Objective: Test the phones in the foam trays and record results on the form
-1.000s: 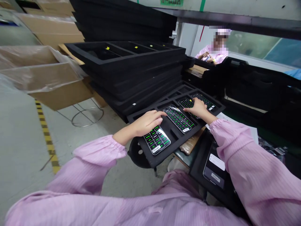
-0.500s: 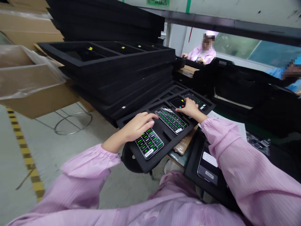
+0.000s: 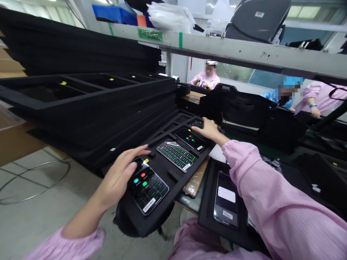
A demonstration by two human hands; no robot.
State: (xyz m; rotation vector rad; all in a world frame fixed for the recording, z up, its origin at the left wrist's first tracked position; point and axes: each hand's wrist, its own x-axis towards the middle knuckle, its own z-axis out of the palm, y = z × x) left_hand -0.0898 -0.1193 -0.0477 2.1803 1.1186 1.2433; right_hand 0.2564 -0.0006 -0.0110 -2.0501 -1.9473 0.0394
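A black foam tray point(image 3: 162, 177) rests across my lap area and holds several smartphones in cut-outs. My left hand point(image 3: 116, 177) hovers with its fingers spread, fingertips at the nearest phone point(image 3: 148, 187), whose screen shows coloured dots over a green grid. A middle phone point(image 3: 176, 155) shows rows of green marks under a film. My right hand point(image 3: 208, 130) reaches the far end, fingertips over a phone point(image 3: 196, 124) that is partly hidden. Beside it lies a dark-screened phone with dots point(image 3: 191, 139). Another phone point(image 3: 226, 200) lies in a separate black tray point(image 3: 208, 202) at lower right.
A tall stack of black foam trays point(image 3: 81, 108) stands to the left. Beyond it, a grey shelf beam point(image 3: 217, 48) crosses the view, with co-workers in pink and blue smocks point(image 3: 207, 79) behind it. A brown packet point(image 3: 194, 184) lies under the tray edge, above a grey floor.
The view has tilted up and swung right. The nearest phone's screen changed from a green grid to coloured dots. My left hand moved back over that phone, and my right hand moved farther along the tray.
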